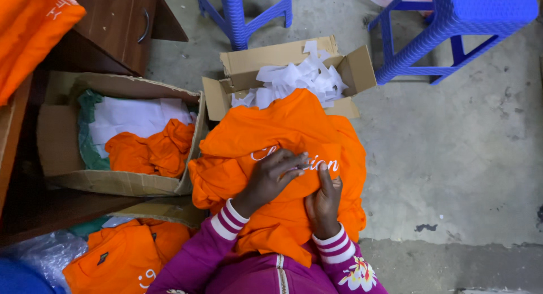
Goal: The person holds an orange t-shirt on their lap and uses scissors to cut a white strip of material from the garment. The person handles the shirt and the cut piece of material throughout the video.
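An orange garment [283, 130] with white lettering lies bunched across my lap. My left hand [274, 178] rests flat on it, fingers spread over the lettering. My right hand [323, 200] presses the cloth just to the right, its forefinger pointing up along the lettering. Both sleeves are purple with white-striped cuffs. Whether either hand pinches a strip or the cloth itself I cannot tell.
A small cardboard box [356, 68] of white paper scraps sits just beyond the garment. A bigger box [59, 141] at left holds orange cloth and white sheets. More orange garments [124, 254] lie at lower left. Two blue stools [452, 22] stand on the concrete floor.
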